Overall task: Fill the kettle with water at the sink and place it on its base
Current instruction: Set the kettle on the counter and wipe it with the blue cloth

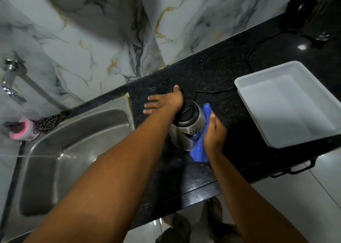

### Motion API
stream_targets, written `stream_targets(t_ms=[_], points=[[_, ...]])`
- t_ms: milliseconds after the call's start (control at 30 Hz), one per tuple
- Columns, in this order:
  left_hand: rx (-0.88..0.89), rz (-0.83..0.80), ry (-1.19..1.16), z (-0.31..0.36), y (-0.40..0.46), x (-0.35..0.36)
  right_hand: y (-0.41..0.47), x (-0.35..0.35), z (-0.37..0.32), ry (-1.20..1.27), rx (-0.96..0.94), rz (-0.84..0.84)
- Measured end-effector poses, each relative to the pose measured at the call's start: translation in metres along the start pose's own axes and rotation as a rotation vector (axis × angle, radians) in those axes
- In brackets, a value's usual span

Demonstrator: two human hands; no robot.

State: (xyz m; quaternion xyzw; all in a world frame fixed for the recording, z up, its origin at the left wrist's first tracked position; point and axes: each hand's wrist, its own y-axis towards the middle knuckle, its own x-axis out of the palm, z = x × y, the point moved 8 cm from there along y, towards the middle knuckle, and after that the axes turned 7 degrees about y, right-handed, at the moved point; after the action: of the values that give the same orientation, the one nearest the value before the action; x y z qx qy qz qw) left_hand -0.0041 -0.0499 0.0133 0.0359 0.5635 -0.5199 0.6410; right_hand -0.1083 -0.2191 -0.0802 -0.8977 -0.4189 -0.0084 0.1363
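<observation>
A steel kettle (184,132) with a black lid stands on the black granite counter (217,73), just right of the sink (73,150). My left hand (166,102) lies against its far top side, thumb up and fingers spread apart to the left. My right hand (214,134) presses a blue cloth (199,150) against the kettle's right wall. Behind the kettle a black shape that looks like the kettle's base (190,94) is partly hidden by my left hand, and a black cord (217,90) runs from it to the right.
A white rectangular tray (258,95) sits on the counter to the right. The tap (11,77) is at the far left above the sink, with a pink scrubber (20,132) on the rim. Dark objects (300,8) stand at the counter's far right.
</observation>
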Motion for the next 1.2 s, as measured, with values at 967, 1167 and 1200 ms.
stream_targets(t_ms=[967, 1167, 1200], points=[[0.975, 0.131, 0.856, 0.051, -0.015, 0.000, -0.018, 0.001, -0.040, 0.005, -0.115, 0.132], [0.584, 0.162, 0.655, 0.031, -0.014, 0.002, -0.008, 0.011, -0.070, -0.028, -0.262, 0.122], [0.536, 0.148, 0.638, 0.028, -0.014, 0.003, -0.005, 0.010, -0.066, -0.028, -0.249, 0.123]])
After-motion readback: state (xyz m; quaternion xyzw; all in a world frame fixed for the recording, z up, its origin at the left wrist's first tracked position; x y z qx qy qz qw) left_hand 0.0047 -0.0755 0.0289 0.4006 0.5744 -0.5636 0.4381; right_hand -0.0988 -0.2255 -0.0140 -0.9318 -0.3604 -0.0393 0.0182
